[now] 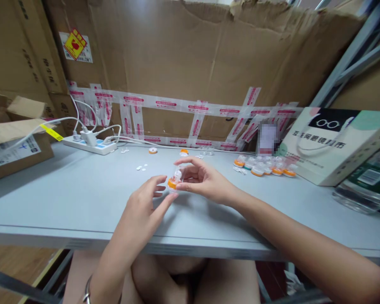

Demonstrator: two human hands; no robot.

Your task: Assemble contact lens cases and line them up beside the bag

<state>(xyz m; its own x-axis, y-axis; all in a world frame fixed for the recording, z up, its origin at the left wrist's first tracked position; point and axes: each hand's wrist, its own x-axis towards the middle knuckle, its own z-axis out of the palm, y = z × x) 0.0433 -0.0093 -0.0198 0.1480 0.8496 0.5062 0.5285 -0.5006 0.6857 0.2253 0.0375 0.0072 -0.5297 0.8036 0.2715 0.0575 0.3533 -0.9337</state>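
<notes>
My right hand (pixel 202 179) grips a small clear plastic container with an orange ring (pixel 172 183) just above the table. The container is tilted, with a white part inside its clear cover and a pale base below the ring. To its left, my left hand (pixel 145 204) is open, fingers curved and apart. The left thumb tip is at the container's base; whether it touches cannot be made out. Beyond the hands lie an orange-and-white cap (pixel 152 150), another orange-ringed piece (pixel 184 152) and several small white discs (pixel 141 168).
Several similar orange- and green-ringed containers (pixel 258 169) cluster at the right, before a paper bag (pixel 319 147) and a clear bottle (pixel 364 181). A power strip (pixel 93 145) with white cables stands back left, near an opened carton (pixel 25 147). A large taped cardboard box (pixel 177 55) backs the table (pixel 82 202).
</notes>
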